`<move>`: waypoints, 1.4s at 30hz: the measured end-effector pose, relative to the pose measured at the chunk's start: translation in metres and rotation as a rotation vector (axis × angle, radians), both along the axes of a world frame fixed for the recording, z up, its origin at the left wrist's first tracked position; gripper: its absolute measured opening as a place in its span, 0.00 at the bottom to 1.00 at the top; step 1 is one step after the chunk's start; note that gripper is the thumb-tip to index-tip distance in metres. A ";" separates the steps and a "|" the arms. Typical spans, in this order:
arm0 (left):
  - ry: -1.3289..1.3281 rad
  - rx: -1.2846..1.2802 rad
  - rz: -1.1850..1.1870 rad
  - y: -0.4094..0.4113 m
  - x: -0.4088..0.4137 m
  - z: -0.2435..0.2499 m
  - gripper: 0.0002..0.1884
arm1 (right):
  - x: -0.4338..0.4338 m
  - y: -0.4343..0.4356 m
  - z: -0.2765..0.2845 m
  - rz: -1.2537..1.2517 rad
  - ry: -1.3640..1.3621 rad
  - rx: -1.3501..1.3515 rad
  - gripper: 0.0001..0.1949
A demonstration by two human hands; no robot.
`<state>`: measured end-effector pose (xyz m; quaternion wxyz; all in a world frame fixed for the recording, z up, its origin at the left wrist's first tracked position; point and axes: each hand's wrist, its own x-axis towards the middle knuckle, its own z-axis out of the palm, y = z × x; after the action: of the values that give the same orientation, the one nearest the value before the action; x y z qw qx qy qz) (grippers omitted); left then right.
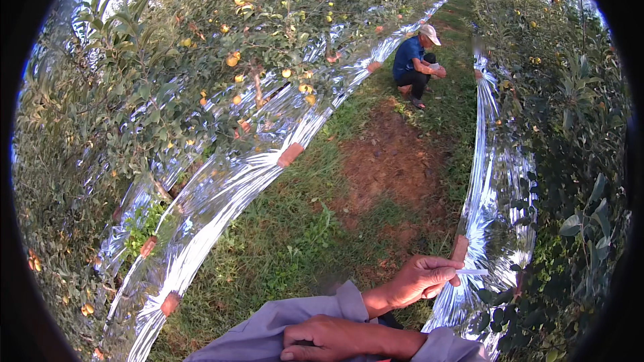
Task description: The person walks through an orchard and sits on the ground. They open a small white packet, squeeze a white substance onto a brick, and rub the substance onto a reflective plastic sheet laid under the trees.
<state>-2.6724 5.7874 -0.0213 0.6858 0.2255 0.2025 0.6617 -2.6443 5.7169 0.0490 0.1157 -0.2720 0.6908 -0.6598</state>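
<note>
My forearms cross in front of me, in rolled-up greyish sleeves. From the left, my left hand [425, 281] reaches over to the right side and pinches a thin white stick [472, 272] between thumb and fingers; whether it is a cigarette or a paper strip is unclear. Behind that hand, a reddish brick [460, 249] sits on the gathered edge of the right-hand reflective film [478, 196]. My right hand [319, 337] lies lower, across the left sleeve, back upward and fingers curled in. Nothing shows in it, though its palm side is hidden.
A person [412, 63] in a cap squats farther along the grassy path [392, 161], holding something pale. Fruit trees [126, 60] with yellowish apples [232, 60] line both sides. Bricks [290, 155] weigh down the left reflective film [201, 241]. Leafy branches [583, 226] stand close on the right.
</note>
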 end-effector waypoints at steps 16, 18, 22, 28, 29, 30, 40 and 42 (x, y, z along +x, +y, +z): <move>-0.602 0.130 -0.380 0.008 0.010 -0.038 0.13 | 0.147 0.103 0.094 -0.389 0.399 -0.460 0.24; -0.600 0.142 -0.411 0.008 0.011 -0.042 0.13 | 0.151 0.105 0.095 -0.388 0.433 -0.441 0.24; -0.619 0.204 -0.472 0.016 0.024 -0.054 0.13 | 0.170 0.111 0.087 -0.684 0.382 -0.475 0.14; -0.545 0.051 -0.446 -0.005 0.017 -0.071 0.14 | 0.174 0.130 0.034 -1.372 -0.219 0.052 0.15; -0.518 0.042 -0.445 -0.004 0.017 -0.075 0.14 | 0.169 0.131 0.036 -1.321 -0.271 0.058 0.17; -0.489 0.033 -0.438 -0.006 0.017 -0.080 0.15 | 0.166 0.134 0.035 -1.246 -0.275 0.125 0.18; -0.454 -0.049 -0.340 -0.014 0.025 -0.087 0.13 | 0.169 0.139 0.021 -1.237 -0.159 0.247 0.14; -0.398 -0.055 -0.305 -0.016 0.027 -0.089 0.13 | 0.165 0.138 0.021 -1.212 -0.064 0.072 0.16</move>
<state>-2.6454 5.7719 -0.1099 0.8101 0.1000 0.0451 0.5760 -2.4795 5.8551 0.0698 -0.2507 0.1940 0.7406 -0.5925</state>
